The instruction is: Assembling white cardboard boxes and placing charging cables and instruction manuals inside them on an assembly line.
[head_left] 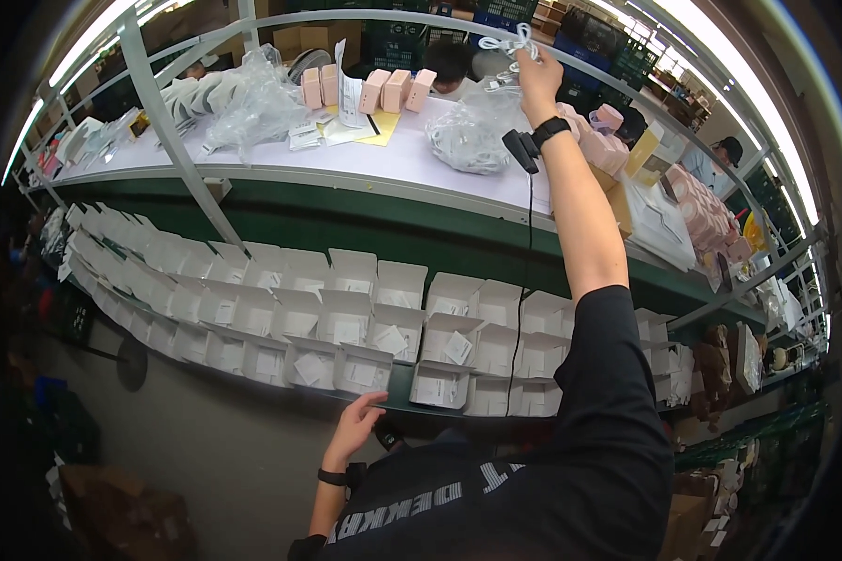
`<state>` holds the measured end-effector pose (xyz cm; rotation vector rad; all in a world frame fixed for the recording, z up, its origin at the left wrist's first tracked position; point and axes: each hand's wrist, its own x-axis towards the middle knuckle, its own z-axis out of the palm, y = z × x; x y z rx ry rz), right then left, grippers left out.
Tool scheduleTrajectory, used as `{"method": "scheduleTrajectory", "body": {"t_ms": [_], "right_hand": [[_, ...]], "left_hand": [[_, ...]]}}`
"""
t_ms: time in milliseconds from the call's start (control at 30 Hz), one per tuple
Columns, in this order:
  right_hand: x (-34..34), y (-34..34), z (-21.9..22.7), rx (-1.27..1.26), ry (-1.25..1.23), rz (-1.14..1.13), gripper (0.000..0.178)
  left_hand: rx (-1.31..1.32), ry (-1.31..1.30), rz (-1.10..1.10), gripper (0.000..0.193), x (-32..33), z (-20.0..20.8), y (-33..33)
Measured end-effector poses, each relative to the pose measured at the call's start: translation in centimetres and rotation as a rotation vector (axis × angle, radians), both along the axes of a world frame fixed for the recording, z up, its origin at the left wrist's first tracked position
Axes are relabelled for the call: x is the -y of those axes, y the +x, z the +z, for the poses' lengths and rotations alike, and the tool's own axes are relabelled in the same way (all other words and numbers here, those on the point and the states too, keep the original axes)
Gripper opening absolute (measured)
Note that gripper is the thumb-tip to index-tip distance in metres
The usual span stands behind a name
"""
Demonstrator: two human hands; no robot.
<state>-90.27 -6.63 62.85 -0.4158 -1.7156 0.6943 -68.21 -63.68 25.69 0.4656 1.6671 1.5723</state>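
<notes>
High over the upper shelf, my right hand point(538, 82) is closed on a bundle of white cables point(509, 43), whose loops stick out past the fingers. Just below and to the left of that hand lies a clear plastic bag point(475, 138). My left hand point(352, 426) hangs low by the front edge of the lower bench, fingers stretched out and holding nothing. Nearest to it is an open white box point(365, 370) with a paper slip inside. Rows of similar open white boxes point(306, 314) fill the bench, several with slips in them.
Pink boxes point(395, 92), papers point(350, 101) and another clear bag point(251, 103) lie on the white upper shelf point(402, 161). A metal post point(173, 122) rises at left. A black cord point(519, 323) runs down from my right wrist. Another person point(717, 161) is at far right.
</notes>
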Motion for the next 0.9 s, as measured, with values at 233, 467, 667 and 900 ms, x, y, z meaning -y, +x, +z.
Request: {"method": "scheduleTrajectory", "body": {"t_ms": [233,467,667,900], "right_hand": [[-0.6,7.1,2.7,-0.372,-0.485,0.765,0.024],[10.8,23.5,-1.4,-0.167,-0.774,0.844,0.028],[24.0,36.0,-14.9,0.003,-1.258,0.827,0.028],[26.1,42.0,-29.3,0.312,-0.970,0.321,0.026]], "left_hand": [[0.027,-0.017,-0.132,0.039,-1.2,1.2,-0.6],[0.058,0.347,-0.144,0.040,-7.2,7.3,-1.6],[0.771,0.667,-0.070,0.066,-16.8,12.0,1.0],[1.531,0.533,-0.333,0.070,-21.8,2.5,8.0]]}}
